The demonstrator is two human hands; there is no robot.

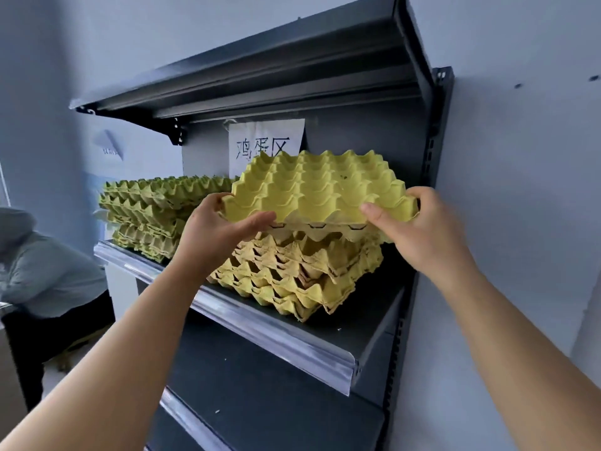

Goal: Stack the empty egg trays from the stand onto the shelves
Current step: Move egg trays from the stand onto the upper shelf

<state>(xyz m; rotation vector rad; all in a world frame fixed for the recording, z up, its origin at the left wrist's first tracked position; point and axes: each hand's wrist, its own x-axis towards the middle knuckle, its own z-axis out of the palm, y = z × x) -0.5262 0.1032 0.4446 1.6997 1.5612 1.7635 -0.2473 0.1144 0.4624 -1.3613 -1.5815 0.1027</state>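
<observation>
— Hands first: what do yours hold?
— Your left hand (221, 229) grips the near left corner of the top egg tray (318, 190). Your right hand (419, 229) grips the near right corner, thumb lying on the tray's upper face. The two hands are well apart, one at each side.
— Where is that tray?
— It is over the yellow stack (292, 271) at the right of the middle shelf (276, 333), with its near edge raised. Whether its far edge rests on the stack cannot be told.
— And around it?
— A greener stack (146, 216) stands to the left on the same shelf. A paper sign (260, 138) hangs behind, and a seated person (48, 271) is at far left.
</observation>
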